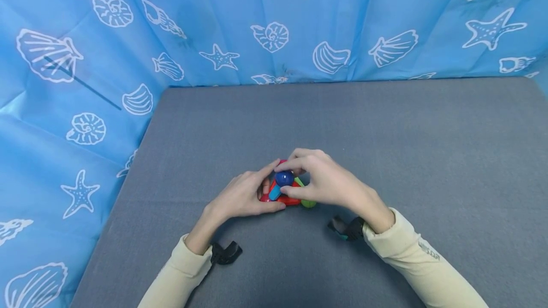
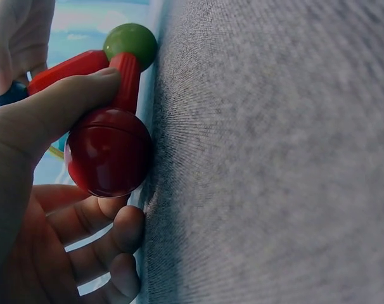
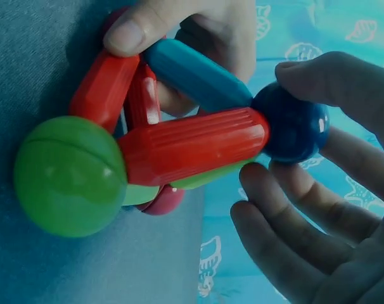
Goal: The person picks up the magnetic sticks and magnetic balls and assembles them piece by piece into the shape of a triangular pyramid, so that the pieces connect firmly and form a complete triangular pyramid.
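Note:
A small pyramid of coloured balls and rods stands on the grey table between both hands. At its peak sits a dark blue ball (image 3: 293, 123), pinched between the thumb and fingers of my right hand (image 1: 327, 179). A light blue rod (image 3: 198, 73) and a ribbed red rod (image 3: 198, 145) slope down from that ball. My left hand (image 1: 241, 197) grips the base from the left, its thumb lying along a red base rod (image 2: 127, 88). Its other fingers curl behind the red ball (image 2: 109, 155). A green ball (image 3: 71, 177) forms the near right corner; the far side is partly hidden.
Grey cloth-like tabletop (image 1: 385, 132) surrounds the pyramid. A blue curtain (image 1: 239, 23) with white shell prints hangs along the back and left edges. Black straps (image 1: 227, 252) sit at both wrists, close over the table.

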Demonstrator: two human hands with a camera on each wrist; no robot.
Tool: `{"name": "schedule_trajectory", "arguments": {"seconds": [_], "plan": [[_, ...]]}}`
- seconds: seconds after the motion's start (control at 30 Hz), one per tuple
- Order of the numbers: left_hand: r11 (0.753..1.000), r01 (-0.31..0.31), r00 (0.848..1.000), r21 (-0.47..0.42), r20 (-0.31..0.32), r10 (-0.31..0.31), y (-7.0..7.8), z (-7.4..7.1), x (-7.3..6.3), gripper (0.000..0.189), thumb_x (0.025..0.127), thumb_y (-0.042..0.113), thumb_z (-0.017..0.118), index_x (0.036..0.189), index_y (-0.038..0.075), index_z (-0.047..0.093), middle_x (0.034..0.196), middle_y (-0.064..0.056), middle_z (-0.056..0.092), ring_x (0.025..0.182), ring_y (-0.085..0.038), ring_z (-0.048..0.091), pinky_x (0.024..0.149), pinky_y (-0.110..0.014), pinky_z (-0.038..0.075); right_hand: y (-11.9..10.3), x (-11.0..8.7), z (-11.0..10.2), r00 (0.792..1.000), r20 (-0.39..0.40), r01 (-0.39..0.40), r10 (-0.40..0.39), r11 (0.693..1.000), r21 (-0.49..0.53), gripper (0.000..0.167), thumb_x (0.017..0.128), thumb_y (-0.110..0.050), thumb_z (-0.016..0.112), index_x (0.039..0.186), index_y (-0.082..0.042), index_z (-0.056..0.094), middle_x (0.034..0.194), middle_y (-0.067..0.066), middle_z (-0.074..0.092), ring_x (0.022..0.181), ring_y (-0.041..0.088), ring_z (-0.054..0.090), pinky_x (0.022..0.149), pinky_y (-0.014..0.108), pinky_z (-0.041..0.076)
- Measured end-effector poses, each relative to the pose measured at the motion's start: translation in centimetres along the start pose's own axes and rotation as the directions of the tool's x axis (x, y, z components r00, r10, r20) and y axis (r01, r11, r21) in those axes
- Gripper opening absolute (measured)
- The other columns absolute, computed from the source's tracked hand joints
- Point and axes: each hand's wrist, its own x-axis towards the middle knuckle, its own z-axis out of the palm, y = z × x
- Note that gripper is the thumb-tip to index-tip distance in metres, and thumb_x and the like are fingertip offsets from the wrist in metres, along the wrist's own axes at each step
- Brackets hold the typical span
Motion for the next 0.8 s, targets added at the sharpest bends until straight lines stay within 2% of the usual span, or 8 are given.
{"name": "schedule_trajectory", "arguments": {"seconds": [0.1, 0.27, 0.4, 0.57, 0.67, 0.8], "plan": [[1.000, 0.007, 1.000, 0.002, 0.000, -0.007, 0.0, 0.0, 0.0, 0.094, 0.084, 0.047, 0.081, 0.158, 0.010, 0.036, 0.080, 0.007, 0.055, 0.056, -0.001, 0.045, 0.051, -0.018, 0.032, 0.1, -0.2, 0.1, 1.000, 0.000, -0.006, 0.006, 1.000, -0.012, 0.040, 0.085, -0.018, 0.083, 0.122, -0.009, 0.074, 0.099, 0.004, 0.068, 0.080, 0.019, 0.061, 0.062, 0.021, 0.049], [1.000, -0.012, 1.000, 0.001, -0.017, 0.012, 0.0, 0.0, 0.0, 0.093, 0.084, 0.045, 0.082, 0.158, 0.009, 0.037, 0.081, 0.007, 0.055, 0.058, -0.001, 0.047, 0.053, -0.018, 0.036, 0.3, -0.3, 0.1, 0.999, 0.024, -0.023, 0.023, 1.000, -0.009, 0.043, 0.086, -0.017, 0.083, 0.126, -0.009, 0.071, 0.107, 0.006, 0.073, 0.084, 0.019, 0.064, 0.070, 0.031, 0.058], [0.998, -0.065, 0.994, -0.010, -0.084, 0.064, 0.1, 0.1, -0.2, 0.087, 0.084, 0.041, 0.083, 0.155, 0.010, 0.043, 0.086, 0.006, 0.058, 0.067, -0.005, 0.051, 0.059, -0.018, 0.040, 0.5, -0.4, 0.1, 0.998, 0.056, -0.038, 0.036, 0.999, 0.039, 0.045, 0.087, -0.012, 0.081, 0.130, -0.007, 0.069, 0.112, 0.007, 0.077, 0.091, 0.016, 0.072, 0.081, 0.036, 0.063], [0.989, -0.138, 0.974, -0.055, -0.190, 0.126, 0.4, 0.0, -0.1, 0.071, 0.085, 0.033, 0.084, 0.146, 0.011, 0.055, 0.086, 0.005, 0.060, 0.072, -0.012, 0.056, 0.063, -0.019, 0.043, 0.7, -0.4, 0.3, 0.996, 0.070, -0.057, 0.051, 0.995, 0.086, 0.047, 0.089, -0.009, 0.079, 0.134, -0.008, 0.066, 0.106, 0.006, 0.078, 0.091, 0.013, 0.075, 0.085, 0.037, 0.063], [0.985, -0.154, 0.968, -0.074, -0.210, 0.135, 0.5, -0.1, 0.0, 0.064, 0.086, 0.029, 0.084, 0.142, 0.010, 0.059, 0.079, 0.005, 0.059, 0.068, -0.012, 0.056, 0.060, -0.018, 0.042, 0.9, -0.5, 0.4, 0.997, 0.063, -0.060, 0.054, 0.993, 0.100, 0.049, 0.089, -0.008, 0.078, 0.136, -0.008, 0.064, 0.110, 0.007, 0.077, 0.092, 0.013, 0.074, 0.086, 0.038, 0.062], [0.987, -0.145, 0.970, -0.073, -0.209, 0.127, 0.5, -0.1, 0.1, 0.061, 0.086, 0.027, 0.084, 0.140, 0.011, 0.060, 0.077, 0.005, 0.059, 0.066, -0.010, 0.055, 0.058, -0.018, 0.042, 1.1, -0.5, 0.6, 0.997, 0.061, -0.061, 0.054, 0.992, 0.114, 0.050, 0.090, -0.009, 0.077, 0.138, -0.009, 0.063, 0.113, 0.006, 0.077, 0.094, 0.012, 0.074, 0.088, 0.038, 0.061]]}}
